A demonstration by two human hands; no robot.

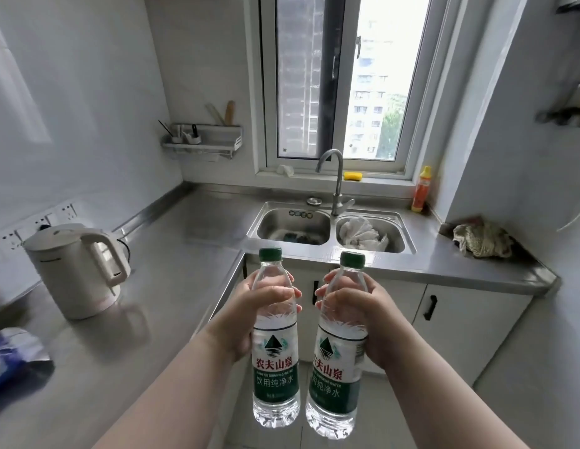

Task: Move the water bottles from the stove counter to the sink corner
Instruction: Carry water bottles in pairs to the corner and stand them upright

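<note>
Two clear water bottles with green caps and green-and-white labels hang upright in the air in front of me. My left hand (246,315) grips the left bottle (275,361) around its upper body. My right hand (363,315) grips the right bottle (337,374) the same way. Both bottles are held side by side, almost touching, above the floor in front of the steel counter. The double sink (330,226) with its curved tap (335,179) lies straight ahead under the window. The steel counter corner (201,202) left of the sink is bare.
A white electric kettle (78,270) stands on the left counter, with a blue packet (13,358) nearer me. A white bag fills the right basin. An orange bottle (421,189) and a crumpled cloth (482,239) sit on the right counter. A utensil rack (202,142) hangs on the wall.
</note>
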